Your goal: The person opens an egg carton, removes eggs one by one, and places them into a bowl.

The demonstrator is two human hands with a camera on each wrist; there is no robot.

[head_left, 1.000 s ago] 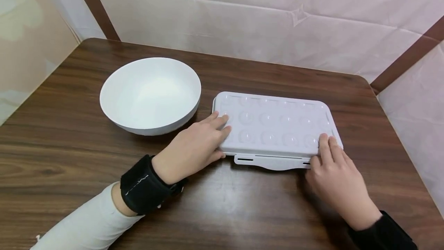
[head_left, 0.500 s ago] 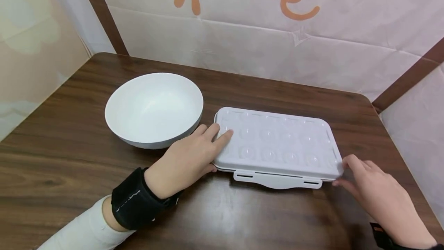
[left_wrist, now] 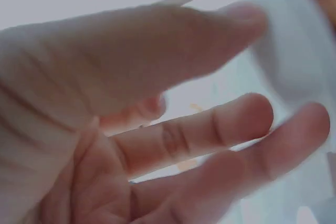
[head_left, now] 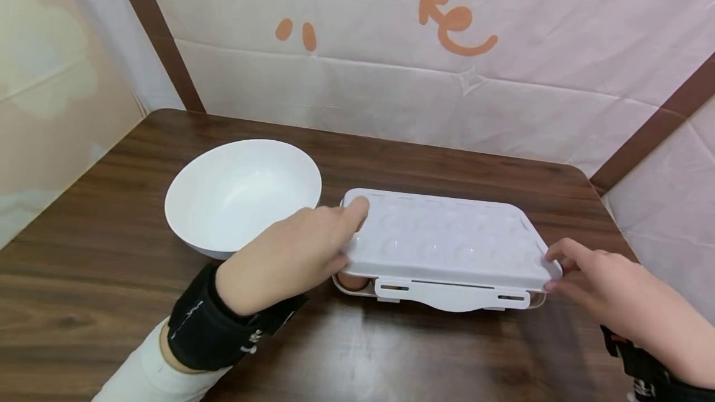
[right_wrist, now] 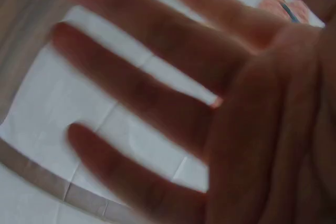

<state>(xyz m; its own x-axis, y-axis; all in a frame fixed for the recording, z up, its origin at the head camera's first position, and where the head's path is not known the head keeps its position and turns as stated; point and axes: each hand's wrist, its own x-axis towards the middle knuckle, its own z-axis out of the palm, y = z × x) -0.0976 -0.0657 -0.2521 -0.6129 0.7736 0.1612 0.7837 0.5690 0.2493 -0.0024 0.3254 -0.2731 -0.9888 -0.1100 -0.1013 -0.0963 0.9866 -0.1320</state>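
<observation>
A white plastic egg box lid (head_left: 447,237) with rounded bumps sits raised at its front over the clear tray (head_left: 365,293). One brown egg (head_left: 353,282) shows in the gap at the front left corner; the lid hides the rest of the inside. My left hand (head_left: 290,259) grips the lid's left edge, thumb low and index finger on top. At the opposite end, my right hand (head_left: 609,284) pinches the front right corner between thumb and fingers. The left wrist view has the thumb (left_wrist: 241,22) close by the pale lid edge.
Left of the egg box stands a large white bowl (head_left: 240,194), partly behind my left hand. Both rest on a dark brown wooden table (head_left: 357,358). A printed cloth wall (head_left: 391,85) rises behind the table's far edge.
My right hand has shifted from the lid's front to its right corner. The lid has come up at the front, exposing an egg. The head view has tilted upward.
</observation>
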